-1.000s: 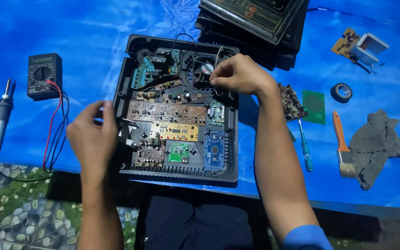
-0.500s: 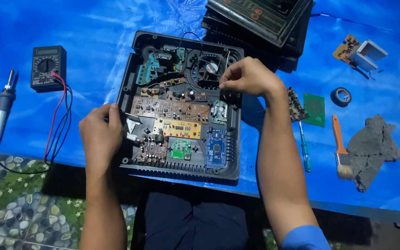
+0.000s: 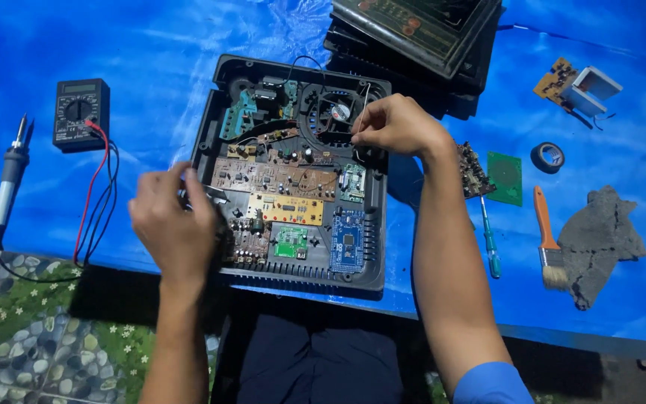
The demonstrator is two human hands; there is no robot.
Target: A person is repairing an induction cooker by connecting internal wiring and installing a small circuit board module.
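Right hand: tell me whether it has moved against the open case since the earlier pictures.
No. The right hand stays by the fan at the far right corner of the open case; only the camera view shifted.

open casing: black casing (image 3: 371, 224) mid-sheet, packed with circuit boards; little bare room inside beside the cooling fan (image 3: 333, 112).
12 to 1 o'clock: stacked black housings (image 3: 420, 34) touch the casing's far right corner and bar that side.
3 o'clock: right hand (image 3: 398, 126) and its forearm cross the rim; beyond lie a green board (image 3: 505, 177), screwdriver (image 3: 490, 239), brush (image 3: 547, 239), tape roll (image 3: 547, 157), grey rag (image 3: 600, 236).
9 o'clock: left hand (image 3: 173, 224) covers the rim; multimeter (image 3: 80, 114) leads and soldering iron (image 3: 9, 183) further out.
free: blue sheet (image 3: 76, 37) at 10 to 11 o'clock.
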